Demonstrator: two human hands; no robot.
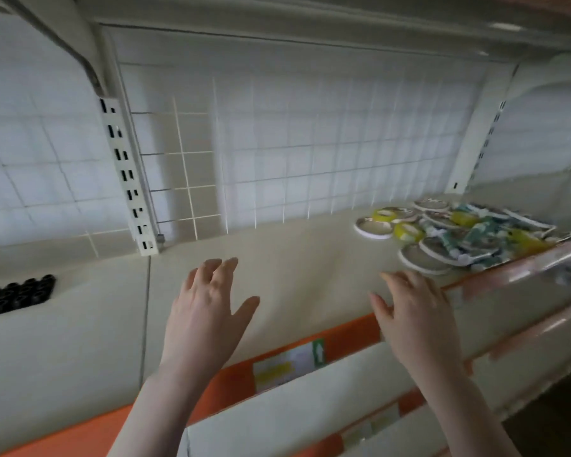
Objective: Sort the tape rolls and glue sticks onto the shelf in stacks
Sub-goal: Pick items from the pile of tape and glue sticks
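A loose heap of tape rolls (pixel 374 228) and packaged glue sticks (pixel 482 235) lies at the right end of the beige shelf (pixel 294 258). Flat white-rimmed rolls, small yellow rolls (pixel 407 231) and green-and-white packets are mixed together. My left hand (pixel 208 311) hovers over the middle of the shelf with fingers spread, holding nothing. My right hand (pixel 412 311) is held over the shelf's front edge, fingers straight and empty, just left of the nearest white-rimmed roll (pixel 422 258). The frame is blurred by motion.
A cluster of small black caps (pixel 17 296) sits on the neighbouring shelf section at the left. A wire grid back panel (pixel 310 153) closes the rear. An orange price strip (pixel 277 357) runs along the front edge, with a lower shelf below it and another shelf overhead.
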